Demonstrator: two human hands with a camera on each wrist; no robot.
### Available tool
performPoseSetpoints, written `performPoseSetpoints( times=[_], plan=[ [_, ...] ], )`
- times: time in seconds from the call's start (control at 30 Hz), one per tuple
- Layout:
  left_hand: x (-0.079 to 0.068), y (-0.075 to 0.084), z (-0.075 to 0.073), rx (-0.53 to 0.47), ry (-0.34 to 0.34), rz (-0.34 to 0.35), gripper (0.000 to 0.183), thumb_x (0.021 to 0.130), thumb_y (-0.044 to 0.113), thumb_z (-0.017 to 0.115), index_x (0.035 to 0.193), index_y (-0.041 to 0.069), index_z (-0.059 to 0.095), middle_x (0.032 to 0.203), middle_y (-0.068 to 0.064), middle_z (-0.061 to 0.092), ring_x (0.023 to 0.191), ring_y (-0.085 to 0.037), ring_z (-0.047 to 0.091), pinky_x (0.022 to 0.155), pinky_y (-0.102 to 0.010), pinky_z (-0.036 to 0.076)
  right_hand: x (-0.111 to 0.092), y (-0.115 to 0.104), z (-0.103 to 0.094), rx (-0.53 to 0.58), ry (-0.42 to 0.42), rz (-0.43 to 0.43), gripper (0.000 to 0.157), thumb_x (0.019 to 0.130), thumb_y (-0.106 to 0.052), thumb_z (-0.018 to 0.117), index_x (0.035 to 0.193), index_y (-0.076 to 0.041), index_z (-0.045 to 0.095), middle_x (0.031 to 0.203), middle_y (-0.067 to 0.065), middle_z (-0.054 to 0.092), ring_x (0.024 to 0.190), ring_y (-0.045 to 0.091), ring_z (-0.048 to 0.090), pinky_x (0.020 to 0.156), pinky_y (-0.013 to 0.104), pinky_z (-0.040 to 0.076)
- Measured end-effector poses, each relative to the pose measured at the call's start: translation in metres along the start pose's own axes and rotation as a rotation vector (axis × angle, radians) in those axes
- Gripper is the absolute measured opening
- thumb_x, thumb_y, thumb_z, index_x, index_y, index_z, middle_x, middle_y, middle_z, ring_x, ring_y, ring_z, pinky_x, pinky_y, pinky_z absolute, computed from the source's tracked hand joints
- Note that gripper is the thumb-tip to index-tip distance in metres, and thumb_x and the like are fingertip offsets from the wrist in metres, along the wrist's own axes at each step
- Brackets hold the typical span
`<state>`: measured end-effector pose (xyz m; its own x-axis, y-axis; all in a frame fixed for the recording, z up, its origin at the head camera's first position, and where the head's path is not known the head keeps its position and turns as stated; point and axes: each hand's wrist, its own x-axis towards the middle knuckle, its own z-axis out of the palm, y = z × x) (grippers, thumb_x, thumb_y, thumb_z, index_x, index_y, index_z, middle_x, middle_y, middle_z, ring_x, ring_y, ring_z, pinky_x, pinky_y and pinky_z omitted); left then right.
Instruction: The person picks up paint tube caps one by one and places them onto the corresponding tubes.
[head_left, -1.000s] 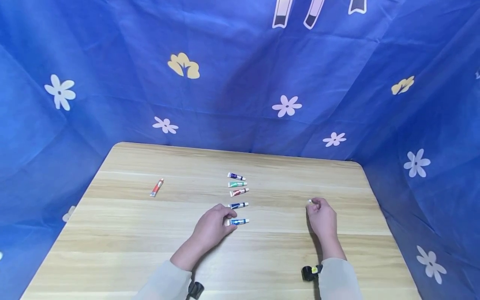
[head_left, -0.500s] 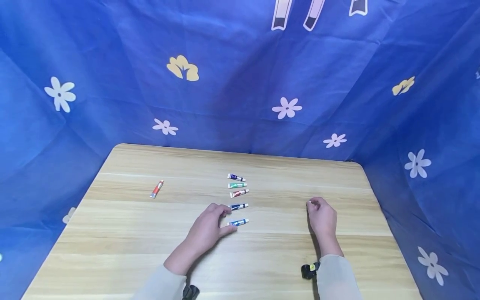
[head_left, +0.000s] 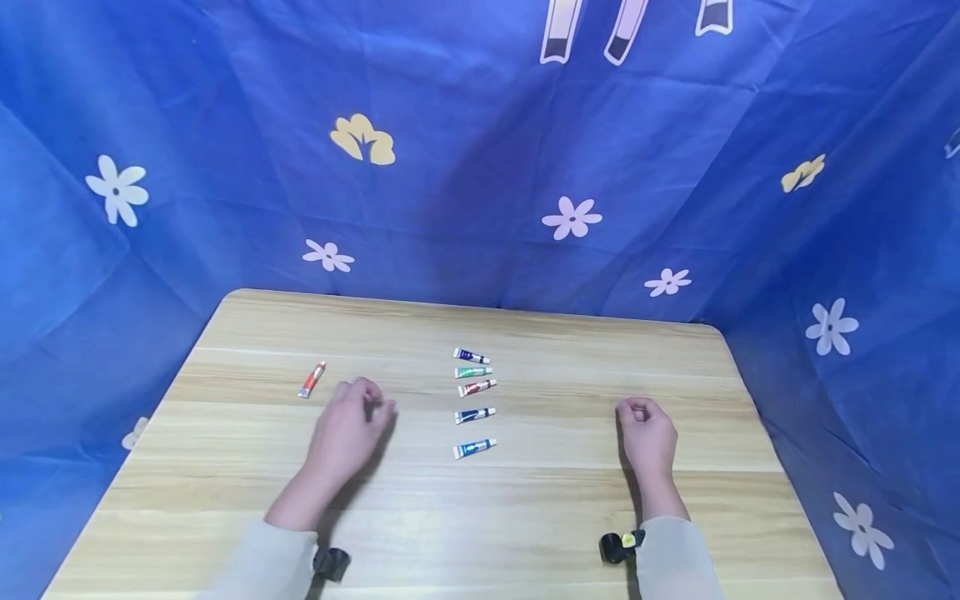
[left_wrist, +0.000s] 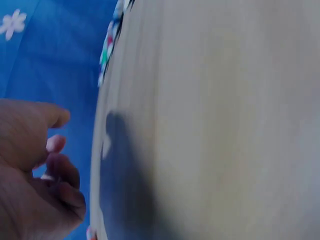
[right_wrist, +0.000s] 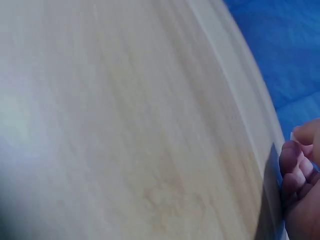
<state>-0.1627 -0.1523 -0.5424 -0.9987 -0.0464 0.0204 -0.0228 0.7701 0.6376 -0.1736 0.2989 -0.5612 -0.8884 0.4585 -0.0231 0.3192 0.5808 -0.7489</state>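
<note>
My left hand [head_left: 348, 429] hovers over the table left of the paint tubes, fingers loosely bent, nothing between them. Nearest to it lies an orange-red paint tube [head_left: 312, 379], just beyond its fingers. A column of paint tubes lies mid-table: purple [head_left: 471, 356] farthest, then green [head_left: 473, 372], dark red [head_left: 477, 387], dark blue [head_left: 475, 415] and bright blue [head_left: 474, 449] nearest. On the right, my right hand [head_left: 648, 433] is curled near the tabletop. Its thumb and finger pinch a tiny white piece [right_wrist: 292, 135], mostly hidden in the right wrist view.
The wooden table [head_left: 570, 517] has rounded far corners. A blue flowered cloth [head_left: 465, 167] hangs behind it and along both sides. Each wrist carries a black camera strap [head_left: 330, 564].
My left hand has let the bright blue tube be and moved left toward the orange-red tube. The row of tubes is now uncovered. My right hand has barely moved.
</note>
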Motion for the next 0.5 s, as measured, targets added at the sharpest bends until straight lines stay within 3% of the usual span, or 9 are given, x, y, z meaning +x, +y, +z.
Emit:
performPoseSetpoints(
  times=[0.1, 0.2, 0.33, 0.5],
  plan=[
    [0.009, -0.017, -0.016, 0.029, 0.065, -0.058, 0.033, 0.105, 0.026, 0.069, 0.120, -0.001, 0.060, 0.115, -0.023, 0.058, 0.088, -0.032, 0.061, 0.069, -0.042, 0.052, -0.002, -0.001, -0.002, 0.139, -0.012, 0.051, 0.025, 0.106, -0.025, 0.069, 0.117, -0.003, 0.074, 0.094, 0.006, 0.078, 0.075, 0.006, 0.065, 0.070, 0.019, 0.052],
    [0.018, -0.033, -0.029, 0.068, 0.102, -0.114, 0.034, 0.104, 0.027, 0.068, 0.122, -0.001, 0.058, 0.119, -0.025, 0.054, 0.089, -0.037, 0.061, 0.070, -0.047, 0.051, -0.007, -0.005, -0.006, 0.309, -0.084, 0.121, 0.026, 0.108, -0.025, 0.068, 0.120, -0.002, 0.070, 0.092, -0.005, 0.075, 0.082, 0.004, 0.067, 0.077, 0.017, 0.055],
    [0.029, -0.055, -0.042, 0.135, 0.093, -0.178, 0.039, 0.105, 0.034, 0.064, 0.123, 0.000, 0.056, 0.121, -0.028, 0.051, 0.093, -0.043, 0.060, 0.070, -0.050, 0.049, -0.020, -0.017, -0.006, 0.465, -0.196, 0.189, 0.022, 0.108, -0.018, 0.067, 0.121, -0.001, 0.067, 0.092, -0.010, 0.073, 0.088, 0.007, 0.068, 0.083, 0.018, 0.058],
    [0.036, -0.073, -0.053, 0.202, 0.031, -0.205, 0.049, 0.106, 0.043, 0.062, 0.127, -0.002, 0.055, 0.117, -0.031, 0.053, 0.093, -0.044, 0.062, 0.066, -0.050, 0.048, -0.043, -0.034, -0.001, 0.520, -0.328, 0.151, 0.015, 0.104, -0.008, 0.068, 0.116, 0.002, 0.067, 0.091, -0.004, 0.073, 0.084, 0.010, 0.068, 0.079, 0.021, 0.058]
  ],
)
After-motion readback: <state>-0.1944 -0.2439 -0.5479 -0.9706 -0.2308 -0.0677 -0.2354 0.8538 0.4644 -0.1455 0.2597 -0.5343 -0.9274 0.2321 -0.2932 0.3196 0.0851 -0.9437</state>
